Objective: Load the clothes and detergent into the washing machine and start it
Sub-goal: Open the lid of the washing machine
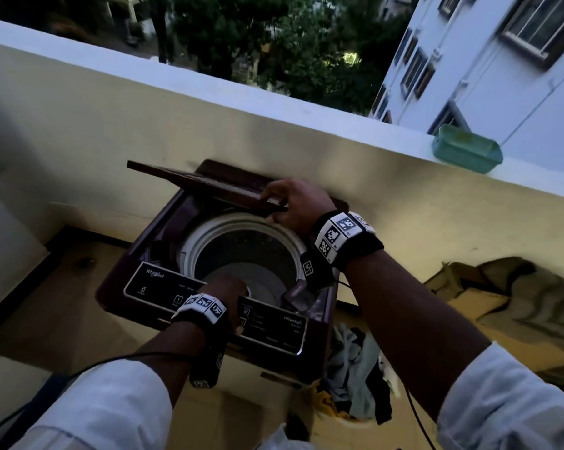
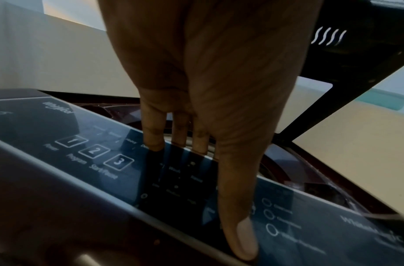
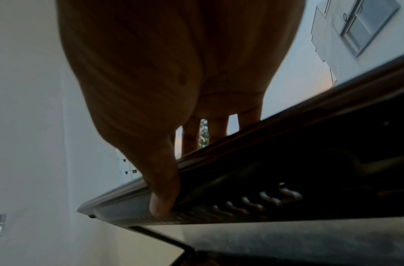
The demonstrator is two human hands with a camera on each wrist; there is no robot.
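Note:
A maroon top-load washing machine (image 1: 118, 280) stands against the balcony wall. Its lid (image 1: 193, 180) is tilted partway up. My right hand (image 1: 290, 203) grips the lid's front edge, thumb beneath and fingers on top; the right wrist view shows the same hold of my right hand (image 3: 173, 167) on the lid (image 3: 287, 162). The steel drum (image 1: 241, 251) looks empty. My left hand (image 1: 225, 287) rests flat on the control panel (image 1: 150, 284). In the left wrist view my left hand (image 2: 230, 171) lays its thumb along the control panel (image 2: 71, 126), fingers reaching over its far edge. A pile of clothes (image 1: 355, 378) lies on the floor, right of the machine.
A green plastic tub (image 1: 467, 152) sits on the parapet ledge above the wall (image 1: 274, 131). Flattened cardboard and brown cloth (image 1: 517, 297) lie on the floor at the right. A dark cable (image 1: 417, 417) hangs near the clothes. Bare floor lies left of the machine.

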